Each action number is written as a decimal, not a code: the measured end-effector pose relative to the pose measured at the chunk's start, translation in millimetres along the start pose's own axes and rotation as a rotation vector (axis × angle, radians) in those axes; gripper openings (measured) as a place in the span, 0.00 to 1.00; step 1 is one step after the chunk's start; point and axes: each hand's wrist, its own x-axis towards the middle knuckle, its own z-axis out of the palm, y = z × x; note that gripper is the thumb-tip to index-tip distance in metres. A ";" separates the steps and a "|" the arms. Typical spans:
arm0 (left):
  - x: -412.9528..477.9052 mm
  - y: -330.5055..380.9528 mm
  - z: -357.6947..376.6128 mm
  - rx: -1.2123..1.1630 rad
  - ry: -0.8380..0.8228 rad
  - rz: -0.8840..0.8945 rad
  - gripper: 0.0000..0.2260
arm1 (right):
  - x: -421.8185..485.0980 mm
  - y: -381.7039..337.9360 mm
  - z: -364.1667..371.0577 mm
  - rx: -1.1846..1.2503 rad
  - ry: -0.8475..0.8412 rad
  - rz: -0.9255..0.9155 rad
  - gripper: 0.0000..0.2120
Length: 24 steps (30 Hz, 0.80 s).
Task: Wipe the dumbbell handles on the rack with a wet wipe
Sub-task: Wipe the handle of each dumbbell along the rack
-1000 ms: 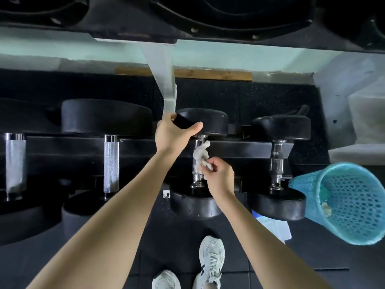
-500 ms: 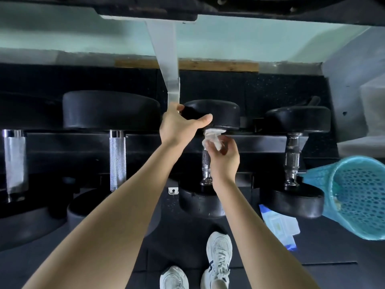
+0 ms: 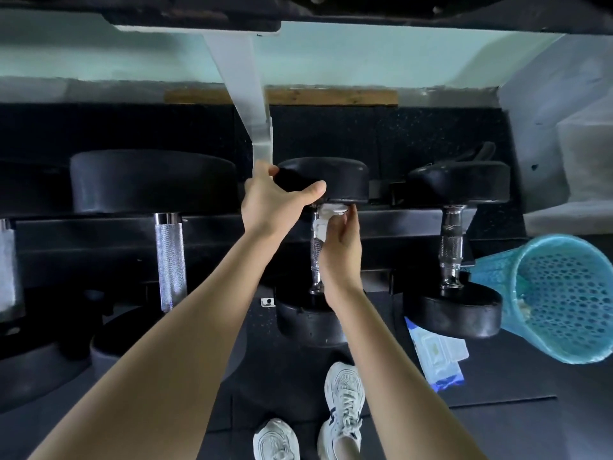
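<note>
A black dumbbell lies across the rack rails in the middle, its far head (image 3: 335, 179) up and its chrome knurled handle (image 3: 316, 257) running toward me. My left hand (image 3: 270, 202) grips the left edge of that far head, thumb stretched across its underside. My right hand (image 3: 341, 242) holds a crumpled white wet wipe (image 3: 326, 220) wrapped against the top of the handle, just under the head. The handle's lower half shows bare below my fingers.
A second small dumbbell (image 3: 452, 242) sits to the right, larger ones (image 3: 169, 257) to the left. A teal perforated bin (image 3: 560, 297) leans at the right. A wet-wipe pack (image 3: 438, 355) lies on the floor. A white rack post (image 3: 247, 91) rises behind; my shoes (image 3: 343, 396) stand below.
My right hand slid the wipe from the middle of the handle up to its top end under the far head. My left hand stayed on the head. The camera moved closer.
</note>
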 end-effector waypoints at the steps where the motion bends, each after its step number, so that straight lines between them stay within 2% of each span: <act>1: 0.3 -0.5 0.2 -0.003 0.001 0.001 0.29 | 3.5 3.1 3.8 -0.024 0.024 -0.023 0.21; 5: 0.8 -1.7 1.7 -0.017 0.013 -0.002 0.29 | 23.6 10.5 9.0 -0.080 0.113 -0.001 0.09; 11: 3.7 0.6 -0.3 -0.038 0.012 -0.015 0.28 | 38.3 4.8 -8.4 -0.152 -0.045 -0.032 0.15; 17: 3.7 0.4 0.9 -0.029 0.019 0.000 0.29 | 23.9 10.9 -8.5 -0.353 0.074 -0.115 0.11; 19: 4.2 -0.8 1.0 -0.023 0.013 0.004 0.30 | 15.5 20.4 -19.3 -0.388 0.027 -0.077 0.07; 22: 3.8 -0.1 0.2 -0.020 -0.001 -0.005 0.30 | 6.5 30.0 -34.1 -0.453 -0.068 0.041 0.07; 24: 3.2 0.4 0.2 -0.016 0.000 -0.006 0.29 | 7.3 26.9 -36.3 -0.398 -0.094 0.102 0.06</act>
